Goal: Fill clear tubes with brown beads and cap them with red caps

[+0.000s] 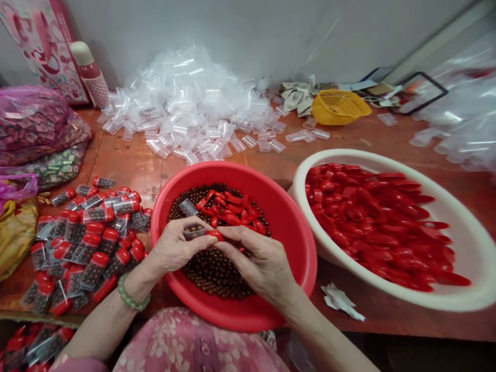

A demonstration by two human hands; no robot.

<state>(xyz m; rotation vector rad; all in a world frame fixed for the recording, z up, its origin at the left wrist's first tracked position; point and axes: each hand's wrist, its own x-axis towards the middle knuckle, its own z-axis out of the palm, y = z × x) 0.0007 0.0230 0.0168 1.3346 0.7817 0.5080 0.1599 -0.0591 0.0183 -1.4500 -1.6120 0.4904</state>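
Observation:
My left hand (176,247) grips a clear plastic tube (194,231) with brown beads inside, its mouth turned toward me. Between the thumb and fingers of my right hand (261,261) is a red cap (215,235), close by the tube; whether the two touch I cannot tell. Both hands are above a red basin (294,232) that holds many brown beads (217,276). On the beads lie a pile of red caps (232,206) and another clear tube (188,207).
Filled, red-capped tubes (91,248) are heaped at left. Empty clear tubes (194,98) pile up along the wall. A white basin (387,299) of red caps stands at right. Behind it sits a yellow basket (341,107); a flask (91,72) and plastic bags (34,124) are at left.

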